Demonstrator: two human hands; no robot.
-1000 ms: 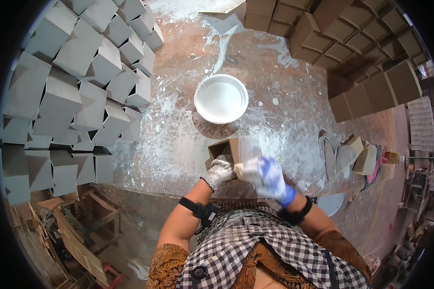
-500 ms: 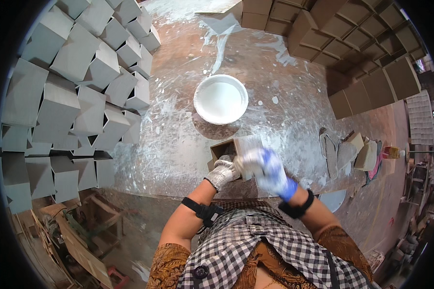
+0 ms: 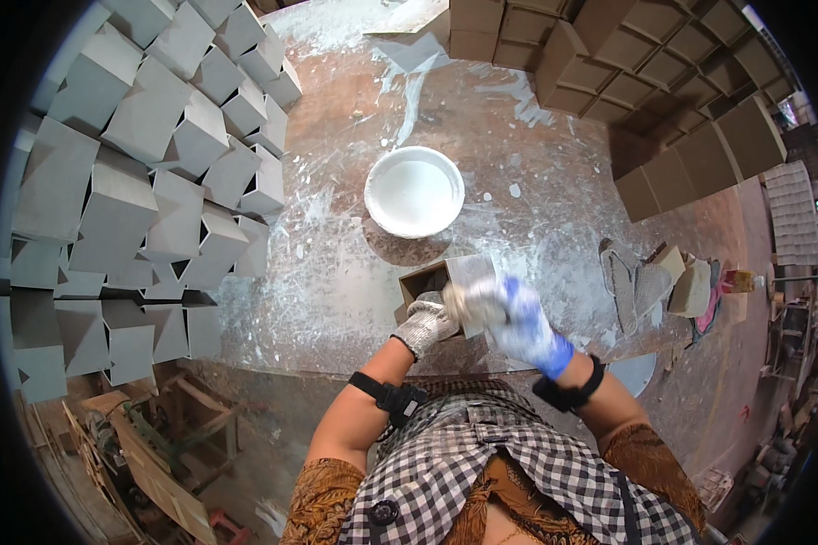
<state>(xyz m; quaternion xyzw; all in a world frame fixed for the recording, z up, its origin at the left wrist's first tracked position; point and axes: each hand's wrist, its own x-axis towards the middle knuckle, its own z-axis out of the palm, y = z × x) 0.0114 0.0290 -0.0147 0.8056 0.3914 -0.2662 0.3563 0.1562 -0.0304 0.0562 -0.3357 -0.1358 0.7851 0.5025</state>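
A small open box (image 3: 471,269) lies on its side at the near edge of the table, its brown hollow turned to the left and its top face smeared whitish. My left hand (image 3: 427,327), in a pale knit glove, grips the box at its open end, with fingers partly inside. Over the box's near right part, my right hand (image 3: 516,320) wears a white and blue glove and is blurred by motion. Its fingers are closed around a beige-looking piece that I cannot make out. Just beyond the box stands a white basin (image 3: 373,213) holding white liquid.
Whitish coated boxes (image 3: 123,195) are stacked high along the left. Bare brown boxes (image 3: 682,173) rise at the far right. Grey gloves (image 3: 632,286) and cloths lie on the table's right side. A wooden frame (image 3: 209,422) stands on the floor at lower left.
My right hand has shifted slightly right and toward me over the box. The left hand keeps its grip, and the view has tilted a little.
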